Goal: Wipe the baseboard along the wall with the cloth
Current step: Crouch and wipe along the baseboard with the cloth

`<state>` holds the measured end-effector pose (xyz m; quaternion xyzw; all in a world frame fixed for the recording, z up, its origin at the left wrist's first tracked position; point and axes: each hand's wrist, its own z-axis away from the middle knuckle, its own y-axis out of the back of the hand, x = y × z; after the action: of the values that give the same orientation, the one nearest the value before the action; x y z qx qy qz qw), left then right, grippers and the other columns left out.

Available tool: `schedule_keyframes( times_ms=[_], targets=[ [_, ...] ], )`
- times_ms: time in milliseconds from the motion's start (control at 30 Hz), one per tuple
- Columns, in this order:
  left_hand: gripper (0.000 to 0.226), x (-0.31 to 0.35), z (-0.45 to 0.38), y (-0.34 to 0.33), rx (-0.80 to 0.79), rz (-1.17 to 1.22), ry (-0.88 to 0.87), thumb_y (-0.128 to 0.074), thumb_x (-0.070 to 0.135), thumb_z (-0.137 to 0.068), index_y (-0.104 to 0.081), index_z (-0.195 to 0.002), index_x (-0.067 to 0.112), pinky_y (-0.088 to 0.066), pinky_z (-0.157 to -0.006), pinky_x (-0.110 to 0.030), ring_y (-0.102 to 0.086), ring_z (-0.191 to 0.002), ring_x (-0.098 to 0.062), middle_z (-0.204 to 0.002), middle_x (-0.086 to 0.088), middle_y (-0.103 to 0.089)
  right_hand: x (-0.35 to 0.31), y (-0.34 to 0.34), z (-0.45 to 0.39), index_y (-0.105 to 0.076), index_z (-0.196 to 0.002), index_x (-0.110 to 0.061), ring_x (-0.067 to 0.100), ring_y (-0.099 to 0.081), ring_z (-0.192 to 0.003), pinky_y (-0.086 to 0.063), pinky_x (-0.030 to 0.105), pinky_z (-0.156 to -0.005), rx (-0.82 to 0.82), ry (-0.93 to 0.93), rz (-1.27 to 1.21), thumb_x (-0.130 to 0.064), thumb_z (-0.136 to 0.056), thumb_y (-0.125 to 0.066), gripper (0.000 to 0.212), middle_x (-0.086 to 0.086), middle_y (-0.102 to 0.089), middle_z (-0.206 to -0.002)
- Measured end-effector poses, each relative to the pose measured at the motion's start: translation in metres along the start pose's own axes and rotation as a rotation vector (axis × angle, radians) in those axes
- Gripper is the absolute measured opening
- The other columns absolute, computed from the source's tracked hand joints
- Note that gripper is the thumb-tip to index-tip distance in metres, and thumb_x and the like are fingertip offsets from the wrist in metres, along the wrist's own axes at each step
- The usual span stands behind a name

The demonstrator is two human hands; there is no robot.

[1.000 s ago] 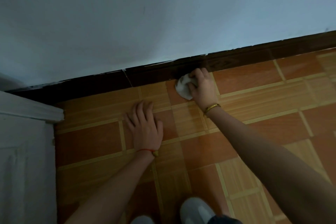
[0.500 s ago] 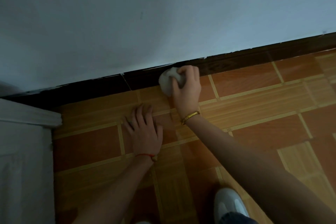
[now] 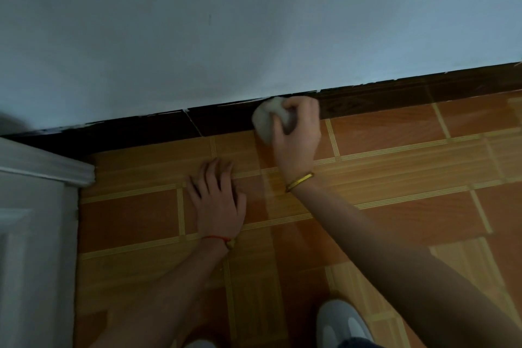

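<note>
A dark brown baseboard (image 3: pixel 395 99) runs along the foot of the pale wall, from lower left up to the right. My right hand (image 3: pixel 299 138), with a gold bangle at the wrist, is shut on a bunched white cloth (image 3: pixel 267 120) and presses it against the baseboard near the middle of the view. My left hand (image 3: pixel 217 203), with a red string at the wrist, lies flat on the tiled floor with fingers spread, below and left of the cloth.
A white door frame or cabinet edge (image 3: pixel 42 178) stands at the left, meeting the baseboard's left end. The floor (image 3: pixel 409 164) is orange and tan tile. A grey shoe (image 3: pixel 339 325) shows at the bottom edge.
My right hand has slid the cloth leftward along the baseboard from its place a second ago, then held about the same spot. My left hand stays planted on the floor.
</note>
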<state>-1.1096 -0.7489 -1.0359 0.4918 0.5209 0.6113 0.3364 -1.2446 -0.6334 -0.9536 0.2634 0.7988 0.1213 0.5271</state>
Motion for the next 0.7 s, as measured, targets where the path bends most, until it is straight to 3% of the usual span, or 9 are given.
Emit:
schedule_keyframes(
  times_ms=[167,367,433,533,633,700],
  targets=[
    [0.054,0.0,-0.001,0.001,0.033,0.014,-0.012,-0.042,0.035,-0.091,-0.049,-0.14,0.013,-0.017,-0.115,-0.069,-0.036,-0.139,-0.038,-0.147,-0.016,-0.044,0.002,-0.002,-0.001,-0.058,-0.092,-0.004,0.019,-0.054,-0.089,-0.047,0.028,-0.075,-0.047,0.054,-0.044,0.005,-0.076,-0.068,0.021,0.005,-0.054,-0.096],
    [0.053,-0.001,-0.001,-0.001,0.041,0.035,-0.003,-0.04,0.036,-0.093,-0.051,-0.139,0.014,-0.013,-0.118,-0.065,-0.037,-0.139,-0.037,-0.145,-0.015,-0.045,0.051,0.046,-0.029,-0.057,-0.098,-0.003,0.008,-0.052,-0.092,-0.038,0.007,-0.08,0.234,-0.159,0.02,-0.002,-0.081,-0.065,0.019,0.008,-0.056,-0.101],
    [0.052,0.0,-0.001,0.0,0.034,0.033,0.006,-0.039,0.037,-0.093,-0.051,-0.138,0.014,-0.011,-0.12,-0.063,-0.037,-0.14,-0.037,-0.146,-0.014,-0.044,0.06,0.055,-0.036,-0.057,-0.099,-0.004,0.007,-0.052,-0.093,-0.039,0.008,-0.082,0.287,-0.187,0.01,-0.005,-0.083,-0.065,0.019,0.008,-0.056,-0.102],
    [0.052,-0.001,-0.001,0.0,0.032,0.029,0.003,-0.039,0.037,-0.094,-0.051,-0.139,0.015,-0.012,-0.119,-0.063,-0.035,-0.14,-0.036,-0.147,-0.014,-0.043,0.047,0.047,-0.03,-0.057,-0.098,-0.003,0.01,-0.053,-0.094,-0.042,0.013,-0.084,0.242,-0.153,-0.016,-0.001,-0.081,-0.065,0.019,0.006,-0.055,-0.101],
    [0.051,-0.001,-0.001,0.001,0.04,0.028,-0.006,-0.041,0.036,-0.094,-0.051,-0.139,0.015,-0.013,-0.119,-0.064,-0.035,-0.14,-0.036,-0.147,-0.014,-0.043,0.013,0.019,-0.012,-0.06,-0.095,-0.003,0.019,-0.055,-0.093,-0.046,0.026,-0.082,0.073,-0.022,-0.069,0.006,-0.074,-0.067,0.024,0.007,-0.056,-0.098],
    [0.051,-0.001,-0.002,0.001,0.054,0.021,-0.013,-0.041,0.035,-0.094,-0.052,-0.139,0.014,-0.014,-0.118,-0.064,-0.036,-0.14,-0.036,-0.147,-0.015,-0.044,-0.003,0.002,-0.004,-0.062,-0.094,-0.002,0.023,-0.055,-0.092,-0.046,0.028,-0.079,-0.026,0.043,-0.087,0.007,-0.073,-0.068,0.023,0.009,-0.058,-0.098]
  ],
)
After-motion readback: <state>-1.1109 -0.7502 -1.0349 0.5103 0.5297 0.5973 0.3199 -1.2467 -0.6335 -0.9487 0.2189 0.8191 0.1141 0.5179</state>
